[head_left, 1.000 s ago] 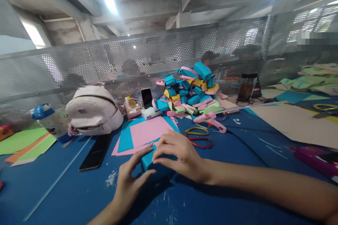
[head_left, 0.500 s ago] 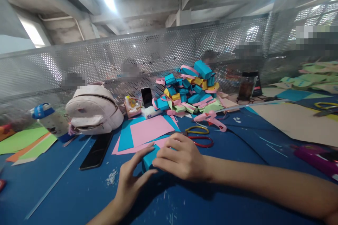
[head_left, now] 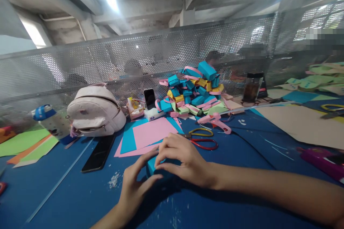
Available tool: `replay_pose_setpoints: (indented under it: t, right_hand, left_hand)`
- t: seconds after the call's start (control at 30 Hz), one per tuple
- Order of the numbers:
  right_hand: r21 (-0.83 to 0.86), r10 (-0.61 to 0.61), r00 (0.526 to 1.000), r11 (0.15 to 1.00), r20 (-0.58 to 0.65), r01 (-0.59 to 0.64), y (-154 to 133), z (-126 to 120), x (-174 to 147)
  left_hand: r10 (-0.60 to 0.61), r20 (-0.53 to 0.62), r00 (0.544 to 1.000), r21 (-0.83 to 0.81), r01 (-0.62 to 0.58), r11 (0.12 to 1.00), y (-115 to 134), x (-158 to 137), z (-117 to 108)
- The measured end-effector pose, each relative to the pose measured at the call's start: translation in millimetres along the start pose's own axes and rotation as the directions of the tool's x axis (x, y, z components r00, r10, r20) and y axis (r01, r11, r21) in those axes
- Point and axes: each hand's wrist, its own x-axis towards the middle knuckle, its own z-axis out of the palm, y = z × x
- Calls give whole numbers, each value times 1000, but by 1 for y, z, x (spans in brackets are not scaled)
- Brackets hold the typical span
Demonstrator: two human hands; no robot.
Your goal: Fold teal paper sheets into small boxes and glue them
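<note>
Between my two hands is a small blue paper box (head_left: 151, 165), low over the blue table. My left hand (head_left: 137, 175) grips its left end, thumb along the near side and fingers on the far side. My right hand (head_left: 181, 159) is curled over the top and right part of the box, so most of it is hidden. Just beyond lie pink paper sheets (head_left: 154, 132) on a blue sheet (head_left: 127, 143). Scissors (head_left: 202, 139) with one yellow and one red handle rest beyond my right hand.
A pink glue gun (head_left: 215, 121) with a black cord lies right of the scissors. Behind stands a heap of folded paper boxes (head_left: 193, 91). To the left are a black phone (head_left: 99, 154), a white backpack (head_left: 95, 112) and a bottle (head_left: 53, 123). A perforated metal screen (head_left: 161, 50) runs behind.
My right hand has shifted slightly, its fingers drawing in more bent over the box. Both hands and the box have moved a little right and nearer.
</note>
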Motion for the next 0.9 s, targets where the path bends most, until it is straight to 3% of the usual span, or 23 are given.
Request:
replay_pose_setpoints:
  t: [0.3,0.67,0.77,0.9]
  right_hand:
    - [-107,-143,989,984,-21,140,8,2,-3]
    - [-386,-301,953,881,-16,272,2,3,-4]
    - [-392,-290,957,878,17,274,2,3,-4]
    - [-274,-176,983,945,42,181,2,3,-3]
  left_hand:
    - [10,11,1000,22,-10,1000,0,-1,-1]
    - [24,20,1000,44,-25,999,-3,-2,-1]
    - [33,15,999,38,-34,999,-2,-3,-1]
    - [29,2,1000,28,-29,999,0,-2,-1]
